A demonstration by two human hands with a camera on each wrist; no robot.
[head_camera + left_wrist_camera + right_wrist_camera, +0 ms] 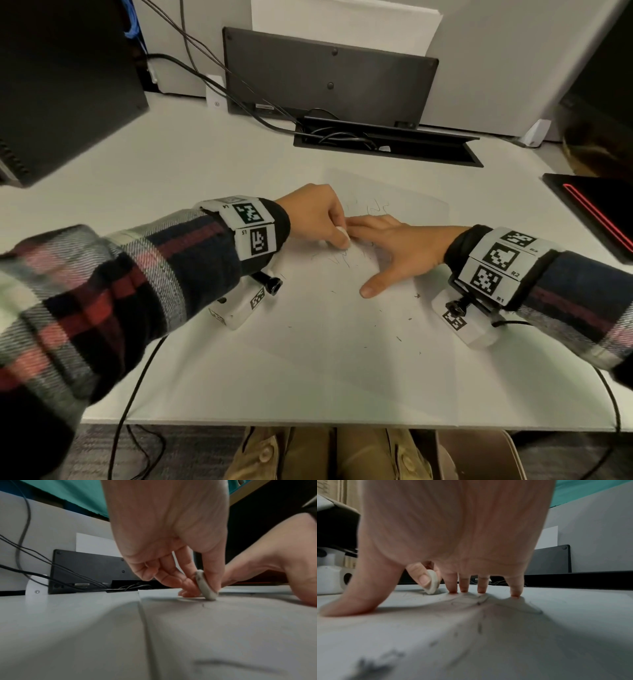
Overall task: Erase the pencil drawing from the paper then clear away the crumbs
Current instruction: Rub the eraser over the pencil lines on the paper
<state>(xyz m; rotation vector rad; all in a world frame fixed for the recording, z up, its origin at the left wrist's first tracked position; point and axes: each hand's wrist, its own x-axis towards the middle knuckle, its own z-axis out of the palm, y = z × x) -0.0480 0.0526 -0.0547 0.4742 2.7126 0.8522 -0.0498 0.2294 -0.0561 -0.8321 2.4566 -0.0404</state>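
A white sheet of paper lies on the desk with faint pencil lines near its middle. My left hand pinches a small white eraser between thumb and fingers, its lower end on the paper. The eraser looks grey and worn at its edge. My right hand lies spread flat on the sheet just right of the eraser, fingertips and thumb pressing the paper down. The eraser shows beyond the thumb. Dark eraser crumbs are scattered over the lower right of the sheet.
A black keyboard leans upright against the back partition, with a cable slot and cables in front. A black computer case stands at far left. A black device with a red stripe sits at right. The desk's front edge is close.
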